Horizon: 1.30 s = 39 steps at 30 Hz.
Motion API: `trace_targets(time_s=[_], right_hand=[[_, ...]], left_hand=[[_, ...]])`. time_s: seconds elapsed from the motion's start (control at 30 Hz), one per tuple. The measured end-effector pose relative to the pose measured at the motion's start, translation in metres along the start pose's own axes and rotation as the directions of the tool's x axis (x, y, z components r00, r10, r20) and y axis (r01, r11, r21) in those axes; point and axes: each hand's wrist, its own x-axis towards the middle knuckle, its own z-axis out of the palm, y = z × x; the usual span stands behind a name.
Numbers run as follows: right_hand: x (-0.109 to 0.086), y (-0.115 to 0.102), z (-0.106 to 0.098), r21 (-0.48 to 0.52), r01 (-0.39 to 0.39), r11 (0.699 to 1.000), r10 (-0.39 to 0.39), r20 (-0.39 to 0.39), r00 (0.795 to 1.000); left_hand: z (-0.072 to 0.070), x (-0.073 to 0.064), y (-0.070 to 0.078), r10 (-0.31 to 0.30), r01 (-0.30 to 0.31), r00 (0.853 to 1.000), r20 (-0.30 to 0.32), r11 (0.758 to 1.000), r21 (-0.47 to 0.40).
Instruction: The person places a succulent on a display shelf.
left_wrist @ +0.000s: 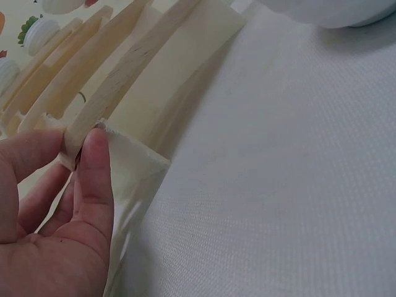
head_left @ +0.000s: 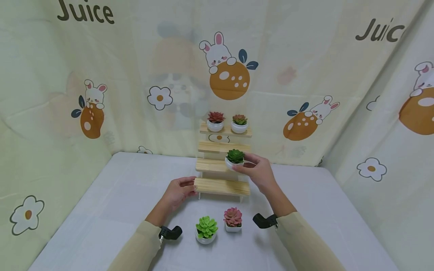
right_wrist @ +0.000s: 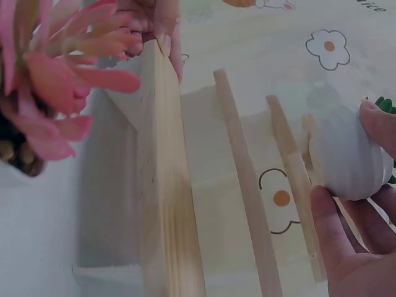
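Observation:
A tiered wooden stand (head_left: 222,187) with several steps is set on the white table. My left hand (head_left: 176,193) pinches the left end of its lowest step between thumb and fingers, seen close in the left wrist view on the step's end (left_wrist: 117,77). Held in my right hand (head_left: 260,174) is a dark green succulent (head_left: 235,156) in a round white pot (right_wrist: 352,154), in front of the middle steps at their right side. Whether the pot touches a step cannot be told. On the top step stand a dark red succulent (head_left: 216,117) and a red-green succulent (head_left: 239,119), both in white pots.
Nearer on the table, between my forearms, stand a bright green succulent (head_left: 206,227) in a round pot and a pink succulent (head_left: 233,217) in a squarish pot. A printed cloth (head_left: 179,128) hangs behind the stand. Each wrist wears a black camera band (head_left: 266,221).

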Motion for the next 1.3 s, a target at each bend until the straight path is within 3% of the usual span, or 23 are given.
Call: trace_targets(time_s=[0.47,0.73,0.9,1.3], right_hand=[[0.024,-0.017,0.025,-0.004,0.05,0.999,-0.049,0.035,0.998],[0.042,-0.024,0.033,-0.061,0.076,0.995,-0.072,0.059,0.996],[0.053,-0.03,0.038,-0.035,0.113,0.993,-0.111,0.065,0.992],[0.07,-0.032,0.05,-0.025,0.105,0.994,-0.103,0.046,0.994]], left_hand=[[0.0,0.001,-0.001,0.018,-0.018,1.0,0.004,1.0,-0.02],[-0.002,0.0,-0.001,0.006,-0.006,1.0,0.01,1.0,-0.01],[-0.002,-0.001,0.0,0.012,-0.012,1.0,0.009,1.0,0.002],[-0.002,0.001,-0.002,0.007,-0.007,1.0,0.012,1.0,0.0]])
